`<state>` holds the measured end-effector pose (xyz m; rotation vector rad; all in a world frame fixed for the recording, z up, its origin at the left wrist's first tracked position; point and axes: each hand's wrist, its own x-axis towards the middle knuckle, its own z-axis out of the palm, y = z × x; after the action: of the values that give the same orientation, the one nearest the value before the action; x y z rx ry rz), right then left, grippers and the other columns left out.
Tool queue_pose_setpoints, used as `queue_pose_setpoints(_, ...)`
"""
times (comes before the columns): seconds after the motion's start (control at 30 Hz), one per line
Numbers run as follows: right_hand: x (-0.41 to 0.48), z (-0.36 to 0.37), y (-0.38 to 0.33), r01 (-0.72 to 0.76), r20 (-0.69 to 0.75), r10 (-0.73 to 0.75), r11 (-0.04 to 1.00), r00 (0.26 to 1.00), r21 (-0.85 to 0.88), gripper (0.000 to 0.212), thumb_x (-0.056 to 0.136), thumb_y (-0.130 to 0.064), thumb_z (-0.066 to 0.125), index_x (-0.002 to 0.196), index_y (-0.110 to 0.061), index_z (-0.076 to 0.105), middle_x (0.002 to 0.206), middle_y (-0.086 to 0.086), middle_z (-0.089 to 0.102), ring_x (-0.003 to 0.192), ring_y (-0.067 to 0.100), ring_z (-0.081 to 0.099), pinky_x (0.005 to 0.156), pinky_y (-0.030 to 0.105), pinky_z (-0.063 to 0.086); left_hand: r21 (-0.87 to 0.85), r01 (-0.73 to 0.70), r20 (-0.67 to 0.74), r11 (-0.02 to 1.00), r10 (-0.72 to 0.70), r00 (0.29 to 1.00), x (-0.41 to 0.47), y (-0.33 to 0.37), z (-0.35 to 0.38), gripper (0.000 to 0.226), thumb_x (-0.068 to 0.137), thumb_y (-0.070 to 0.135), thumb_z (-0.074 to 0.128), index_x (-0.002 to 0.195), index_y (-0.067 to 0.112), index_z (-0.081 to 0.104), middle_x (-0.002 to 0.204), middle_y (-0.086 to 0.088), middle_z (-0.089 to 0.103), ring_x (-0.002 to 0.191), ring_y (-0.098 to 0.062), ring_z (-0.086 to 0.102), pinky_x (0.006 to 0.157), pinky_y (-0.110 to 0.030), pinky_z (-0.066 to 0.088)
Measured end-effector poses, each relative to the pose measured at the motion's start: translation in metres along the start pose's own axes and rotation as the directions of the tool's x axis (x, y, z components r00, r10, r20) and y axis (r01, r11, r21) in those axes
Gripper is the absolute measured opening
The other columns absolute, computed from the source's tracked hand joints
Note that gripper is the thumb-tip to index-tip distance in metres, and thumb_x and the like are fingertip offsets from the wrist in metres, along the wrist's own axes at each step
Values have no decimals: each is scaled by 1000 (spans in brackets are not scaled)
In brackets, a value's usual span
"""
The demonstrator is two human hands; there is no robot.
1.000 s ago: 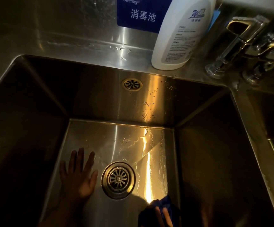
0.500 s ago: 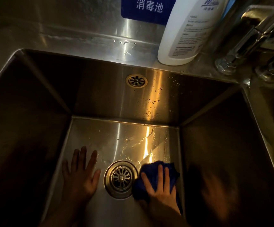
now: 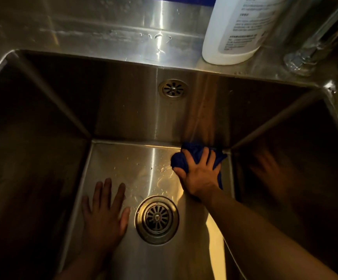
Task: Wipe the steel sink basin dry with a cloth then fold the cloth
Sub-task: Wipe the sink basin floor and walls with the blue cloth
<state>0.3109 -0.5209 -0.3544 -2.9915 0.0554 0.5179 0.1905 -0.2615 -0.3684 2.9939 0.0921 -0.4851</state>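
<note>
your right hand (image 3: 199,174) presses a bunched blue cloth (image 3: 192,153) onto the floor of the steel sink basin (image 3: 123,118), in the far right corner where the floor meets the back wall and the right wall. your fingers are spread over the top of the cloth and your thumb curls around its left edge, so the hand is grasping the cloth while pushing it flat against the steel. a strip of the cloth trails down along the right side of your wrist. your right forearm reaches in from the lower right.

your left hand (image 3: 105,215) lies flat on the basin floor, palm down, fingers spread and holding nothing. it sits just left of the round drain strainer (image 3: 157,219), with the thumb pointing toward the strainer's rim but not touching it.

water droplets and thin trails (image 3: 162,172) show on the floor between the cloth and the drain. a small round overflow grille (image 3: 173,88) sits high on the back wall. on the ledge behind the basin stands a white bottle (image 3: 237,31) with a printed label, and to its right a chrome tap base (image 3: 303,59), blurred. the right wall of the basin carries a blurred, dim reflection of your hand.
</note>
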Motion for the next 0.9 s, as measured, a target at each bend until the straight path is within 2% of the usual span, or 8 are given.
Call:
queue_pose_setpoints(0.23,0,1,1,2,9,-2,1000,1000,-14,69,85,-76,17,146,-46,3,158,20,-1,143,43,-4,109,67,6,-14,-1,-40,1000,1,999,-1,0,3,68,91,59,9,147,28,32,158,-11,20,145,-32,19,107,-60,19)
queue_pose_setpoints(0.37,-7,-10,2,25,-87,-34,995,996,-101,59,92,-64,26,145,-37,19,147,20,23,132,40,21,102,60,27,-23,-9,-79,1000,7,997,-1,-1,4,68,91,59,8,148,28,30,158,-12,20,145,-32,19,107,-61,19)
queue_pose_setpoints(0.5,-52,-24,7,46,-123,-47,999,991,-7,47,94,-52,36,137,-32,34,129,18,40,116,36,36,92,52,38,-25,-20,-118,999,17,993,0,-1,8,64,91,55,18,148,29,29,158,-11,20,145,-32,19,107,-61,20)
queue_pose_setpoints(0.6,-116,-28,5,151,-212,-156,988,965,-38,40,83,-45,53,120,-28,57,109,21,58,94,39,58,70,49,51,-41,-35,-153,999,29,988,-1,-2,10,67,84,50,34,147,29,31,158,-9,19,146,-30,18,107,-60,20)
queue_pose_setpoints(0.7,-187,-16,-4,204,-177,-232,965,956,-161,40,71,-46,39,85,-35,75,87,11,72,74,32,70,58,39,57,-48,-31,-140,998,24,990,-2,-4,10,68,84,52,32,148,31,27,159,-8,16,147,-29,13,108,-60,18)
queue_pose_setpoints(0.77,-209,-6,-17,22,-128,-40,991,991,-135,49,74,-44,34,63,-23,77,69,6,73,61,26,71,53,33,56,-48,-18,-125,999,12,992,-1,-4,10,68,84,52,30,148,31,27,159,-8,15,147,-29,13,108,-60,17)
queue_pose_setpoints(0.83,-219,6,-24,-238,-111,256,959,960,156,76,98,-26,19,36,-11,62,42,12,59,38,33,60,46,34,52,-53,-4,-124,999,-2,992,-2,-2,9,67,83,52,31,147,31,28,159,-8,17,147,-28,13,110,-59,16)
queue_pose_setpoints(0.9,-213,7,-31,-415,56,428,825,902,384,83,95,-46,6,38,-7,52,42,16,51,43,34,56,55,40,50,-58,-4,-135,998,-4,991,-3,0,8,67,83,51,30,147,31,30,159,-9,18,147,-28,14,111,-59,14)
